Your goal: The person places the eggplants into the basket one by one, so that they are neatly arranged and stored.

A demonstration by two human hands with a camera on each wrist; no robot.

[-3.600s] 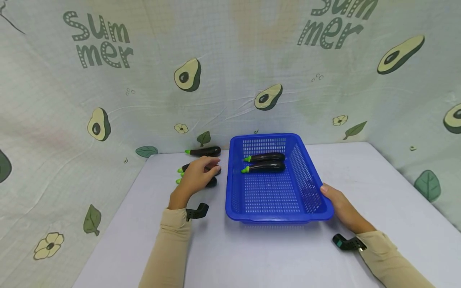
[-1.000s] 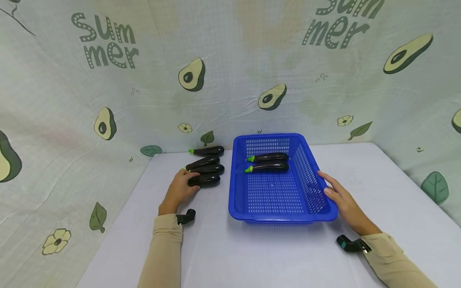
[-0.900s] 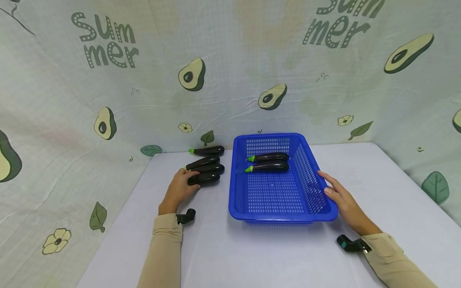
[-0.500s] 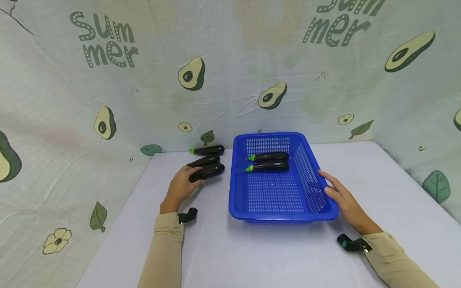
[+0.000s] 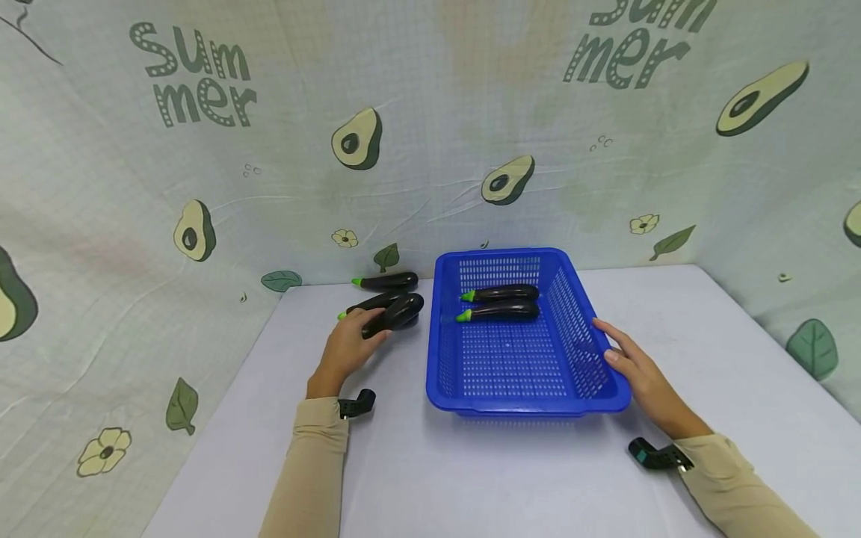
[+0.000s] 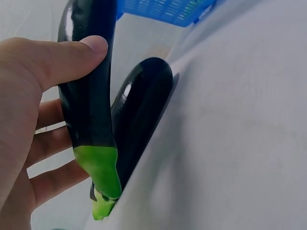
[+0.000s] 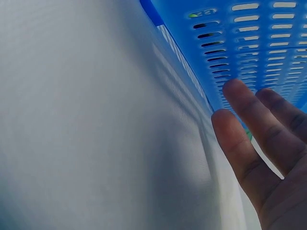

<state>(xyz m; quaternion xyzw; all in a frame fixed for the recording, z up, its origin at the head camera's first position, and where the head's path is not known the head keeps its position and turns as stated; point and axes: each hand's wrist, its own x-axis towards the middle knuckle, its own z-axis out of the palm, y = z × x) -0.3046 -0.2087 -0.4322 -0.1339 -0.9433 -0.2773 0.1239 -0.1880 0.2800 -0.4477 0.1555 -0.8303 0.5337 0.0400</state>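
My left hand (image 5: pixel 350 346) grasps an eggplant (image 5: pixel 397 312) between thumb and fingers, tilted, its green cap (image 6: pixel 101 167) toward me, just left of the blue basket (image 5: pixel 504 409). My right hand (image 5: pixel 639 377) has fingers extended, touching the basket's right side. Under the held one, a lower eggplant (image 6: pixel 146 100) lies left of the basket; a middle eggplant (image 5: pixel 378 301) lies near it, and a far eggplant (image 5: pixel 393 282) near the basket's far left corner. Inside the basket, a front eggplant (image 5: pixel 504 311) and a back eggplant (image 5: pixel 507 293) lie side by side. All are on the pale table (image 5: pixel 403 478) side of a printed cloth (image 5: pixel 430 134) beyond the basket.
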